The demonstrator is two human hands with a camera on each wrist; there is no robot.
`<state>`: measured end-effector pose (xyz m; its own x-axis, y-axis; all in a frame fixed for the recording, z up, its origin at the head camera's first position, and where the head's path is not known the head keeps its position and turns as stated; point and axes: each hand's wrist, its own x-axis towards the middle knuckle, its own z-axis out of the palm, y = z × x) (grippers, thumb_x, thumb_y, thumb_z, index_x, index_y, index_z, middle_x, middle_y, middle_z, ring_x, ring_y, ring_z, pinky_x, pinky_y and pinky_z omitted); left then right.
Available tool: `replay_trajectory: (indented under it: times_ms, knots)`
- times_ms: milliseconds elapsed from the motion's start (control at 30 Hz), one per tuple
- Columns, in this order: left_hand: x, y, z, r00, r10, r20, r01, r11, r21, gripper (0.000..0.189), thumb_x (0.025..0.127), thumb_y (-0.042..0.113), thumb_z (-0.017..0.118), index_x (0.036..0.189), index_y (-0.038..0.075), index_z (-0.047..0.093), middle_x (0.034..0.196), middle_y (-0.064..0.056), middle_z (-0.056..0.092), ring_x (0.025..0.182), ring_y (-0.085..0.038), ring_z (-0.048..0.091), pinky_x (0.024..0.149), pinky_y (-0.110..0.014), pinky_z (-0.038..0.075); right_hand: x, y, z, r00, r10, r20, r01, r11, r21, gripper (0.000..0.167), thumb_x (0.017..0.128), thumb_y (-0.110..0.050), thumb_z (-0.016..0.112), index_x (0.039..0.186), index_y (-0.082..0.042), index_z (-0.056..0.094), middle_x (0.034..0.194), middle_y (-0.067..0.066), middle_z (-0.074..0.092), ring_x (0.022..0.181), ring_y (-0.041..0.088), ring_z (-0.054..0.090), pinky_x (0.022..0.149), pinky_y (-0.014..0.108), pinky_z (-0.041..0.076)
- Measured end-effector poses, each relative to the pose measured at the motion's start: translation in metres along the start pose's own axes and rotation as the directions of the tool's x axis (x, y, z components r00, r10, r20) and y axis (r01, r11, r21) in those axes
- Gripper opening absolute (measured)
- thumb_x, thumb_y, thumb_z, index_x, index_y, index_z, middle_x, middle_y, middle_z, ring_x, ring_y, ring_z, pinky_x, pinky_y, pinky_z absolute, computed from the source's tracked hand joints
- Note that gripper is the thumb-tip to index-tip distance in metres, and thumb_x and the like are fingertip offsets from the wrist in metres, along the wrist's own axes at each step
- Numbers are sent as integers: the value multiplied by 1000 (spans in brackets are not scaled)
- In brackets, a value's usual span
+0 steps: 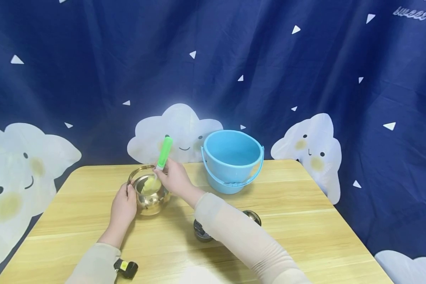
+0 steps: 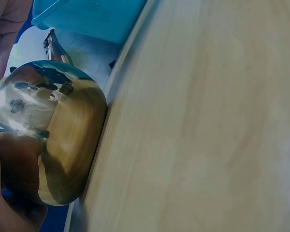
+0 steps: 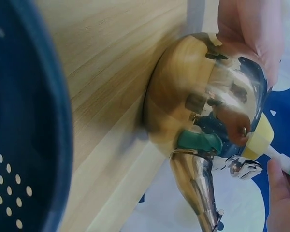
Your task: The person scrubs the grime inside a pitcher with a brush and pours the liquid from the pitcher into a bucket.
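Observation:
A shiny gold metal teapot (image 1: 150,203) with a raised hoop handle (image 1: 136,171) stands uncovered on the table. My left hand (image 1: 125,203) grips its left side near the handle's base; in the left wrist view, that hand's thumb side curves against the rounded body. The right hand (image 1: 175,177) pinches a sponge brush by its green and white handle (image 1: 165,152), which leans upward. The brush's yellow sponge head (image 1: 151,185) sits at the teapot's mouth, partly inside. The spout (image 3: 195,186) shows in the right wrist view, on the side away from my left hand.
A light blue bucket (image 1: 230,173) with its handle hanging down in front stands at the back, right of the teapot. Beneath my right forearm, partly hidden, are a dark round perforated piece (image 1: 203,237) and a round metallic lid (image 1: 253,217). A dark blue curtain (image 1: 213,71) hangs behind the table.

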<state>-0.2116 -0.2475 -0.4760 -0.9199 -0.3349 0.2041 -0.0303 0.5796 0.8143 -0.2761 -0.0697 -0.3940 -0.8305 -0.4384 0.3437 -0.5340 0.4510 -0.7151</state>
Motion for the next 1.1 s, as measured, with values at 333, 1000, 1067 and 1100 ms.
replay_trajectory:
  times_ms: [333, 1000, 1067, 1100]
  knots:
    - [0, 1, 0, 1000, 11, -6, -11, 1000, 5, 56, 109, 32, 21, 145, -5, 43, 144, -33, 46, 133, -52, 41, 110, -64, 32, -2, -3, -1, 1000, -15, 1, 15, 1000, 10, 10, 98, -16, 66, 107, -12, 63, 105, 1, 74, 90, 8, 70, 75, 15, 54]
    - [-1, 4, -1, 1000, 4, -4, -4, 1000, 17, 57, 109, 32, 19, 145, -4, 43, 146, -32, 45, 134, -52, 40, 111, -63, 31, -11, -10, 0, 1000, -13, -6, 13, 1000, -6, 13, 97, -15, 67, 109, -11, 65, 97, -1, 74, 82, 3, 67, 71, 14, 53]
    - [-1, 4, -1, 1000, 9, -4, -9, 1000, 18, 57, 109, 31, 19, 145, -4, 44, 145, -32, 45, 134, -52, 40, 110, -64, 32, -12, -11, 1, 1000, -10, -7, 10, 1000, -6, 13, 97, -15, 67, 109, -11, 65, 97, -1, 74, 83, 3, 67, 72, 14, 53]
    - [-1, 4, -1, 1000, 10, -2, -10, 1000, 18, 57, 109, 31, 19, 145, -4, 43, 145, -32, 45, 134, -52, 40, 110, -64, 32, -12, -12, 2, 1000, -9, -6, 9, 1000, -3, 12, 97, -15, 67, 108, -12, 65, 97, -1, 74, 83, 3, 67, 73, 15, 53]
